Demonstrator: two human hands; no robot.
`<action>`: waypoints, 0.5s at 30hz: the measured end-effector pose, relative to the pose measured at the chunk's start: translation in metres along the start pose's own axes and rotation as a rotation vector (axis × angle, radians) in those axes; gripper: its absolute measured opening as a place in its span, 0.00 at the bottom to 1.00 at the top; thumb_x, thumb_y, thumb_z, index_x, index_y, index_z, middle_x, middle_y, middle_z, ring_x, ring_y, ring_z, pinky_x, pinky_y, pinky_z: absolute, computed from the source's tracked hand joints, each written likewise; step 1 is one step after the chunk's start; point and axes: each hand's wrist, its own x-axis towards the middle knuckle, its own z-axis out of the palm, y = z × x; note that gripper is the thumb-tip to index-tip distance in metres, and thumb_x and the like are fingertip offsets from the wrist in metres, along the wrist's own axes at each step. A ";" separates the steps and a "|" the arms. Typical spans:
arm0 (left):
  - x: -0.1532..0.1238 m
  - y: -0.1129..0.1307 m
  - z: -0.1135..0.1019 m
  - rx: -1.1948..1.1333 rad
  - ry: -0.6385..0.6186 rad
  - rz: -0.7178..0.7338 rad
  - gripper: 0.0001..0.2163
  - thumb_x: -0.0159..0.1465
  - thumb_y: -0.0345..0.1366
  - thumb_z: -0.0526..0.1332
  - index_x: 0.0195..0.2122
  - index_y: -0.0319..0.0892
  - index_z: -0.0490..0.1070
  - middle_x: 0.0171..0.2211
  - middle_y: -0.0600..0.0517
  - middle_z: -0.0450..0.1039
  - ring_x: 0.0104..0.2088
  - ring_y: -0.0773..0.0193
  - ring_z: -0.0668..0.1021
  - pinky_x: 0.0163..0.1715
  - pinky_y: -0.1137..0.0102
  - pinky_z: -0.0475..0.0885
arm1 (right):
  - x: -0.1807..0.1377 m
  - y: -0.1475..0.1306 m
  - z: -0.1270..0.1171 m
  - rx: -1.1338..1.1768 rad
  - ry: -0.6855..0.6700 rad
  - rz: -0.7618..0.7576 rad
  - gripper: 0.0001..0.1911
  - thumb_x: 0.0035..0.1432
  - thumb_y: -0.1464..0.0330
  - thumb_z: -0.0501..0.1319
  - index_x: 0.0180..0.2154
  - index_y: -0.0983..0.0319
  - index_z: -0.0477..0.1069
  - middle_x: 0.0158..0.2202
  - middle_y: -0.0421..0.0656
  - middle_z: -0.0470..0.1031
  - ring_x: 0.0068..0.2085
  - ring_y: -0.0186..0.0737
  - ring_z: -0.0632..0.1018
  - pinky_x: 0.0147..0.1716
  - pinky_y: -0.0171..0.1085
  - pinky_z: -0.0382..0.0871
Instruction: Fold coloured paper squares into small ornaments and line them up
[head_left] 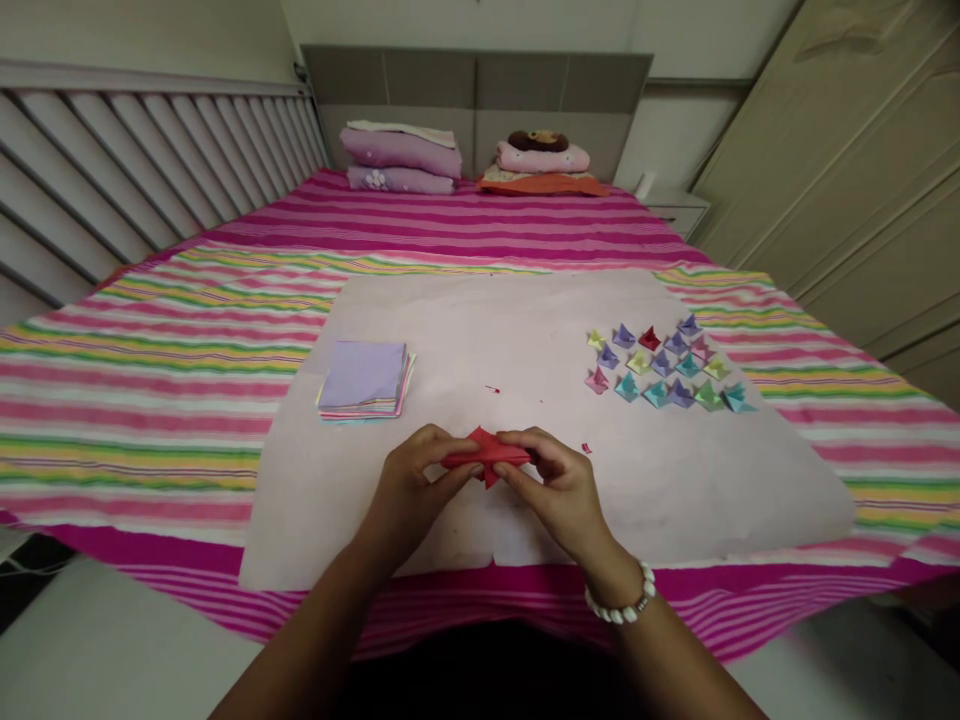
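Note:
A partly folded piece of red origami paper (489,452) is held between my two hands, just above the near part of a large white sheet (450,330). My left hand (421,468) pinches its left end between thumb and fingers. At the other end, my right hand (556,478) grips it the same way, with a white bracelet on that wrist. Pointed flaps of the paper stick out at top and bottom between my thumbs. Further left lies a stack of square coloured paper (364,375), lilac on top. Several small folded paper figures (660,363) stand in rows at the right.
Small red scraps (493,390) lie on the white sheet, with another red scrap (586,448) beyond my right hand. The sheet covers a striped bedspread (150,380). Folded purple bedding (401,160) and a pink pillow pile (543,165) rest by the headboard (525,85).

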 end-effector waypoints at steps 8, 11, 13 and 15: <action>0.002 -0.003 0.000 0.008 -0.016 0.054 0.02 0.58 0.33 0.66 0.31 0.46 0.80 0.42 0.49 0.72 0.44 0.60 0.75 0.43 0.65 0.71 | 0.003 -0.004 -0.001 -0.085 -0.017 -0.065 0.02 0.54 0.69 0.67 0.33 0.56 0.79 0.30 0.41 0.71 0.33 0.39 0.74 0.33 0.40 0.70; 0.001 -0.002 0.000 -0.077 -0.126 0.013 0.04 0.60 0.33 0.64 0.34 0.45 0.79 0.36 0.50 0.77 0.41 0.60 0.77 0.42 0.66 0.71 | 0.004 -0.005 -0.001 -0.044 -0.025 -0.049 0.02 0.52 0.68 0.69 0.28 0.57 0.78 0.33 0.42 0.71 0.36 0.39 0.74 0.37 0.40 0.70; 0.000 -0.002 0.001 -0.113 -0.134 -0.004 0.03 0.60 0.33 0.65 0.33 0.45 0.79 0.33 0.51 0.78 0.38 0.61 0.77 0.40 0.67 0.71 | 0.004 -0.005 -0.001 0.032 -0.069 -0.011 0.03 0.53 0.68 0.69 0.27 0.58 0.78 0.31 0.42 0.74 0.35 0.39 0.75 0.37 0.40 0.70; 0.000 -0.002 0.001 -0.148 -0.086 -0.037 0.02 0.57 0.34 0.67 0.29 0.43 0.78 0.30 0.52 0.77 0.35 0.63 0.77 0.36 0.69 0.70 | 0.004 -0.006 -0.001 0.107 -0.112 0.037 0.04 0.54 0.68 0.68 0.27 0.58 0.78 0.28 0.41 0.75 0.32 0.38 0.76 0.35 0.40 0.70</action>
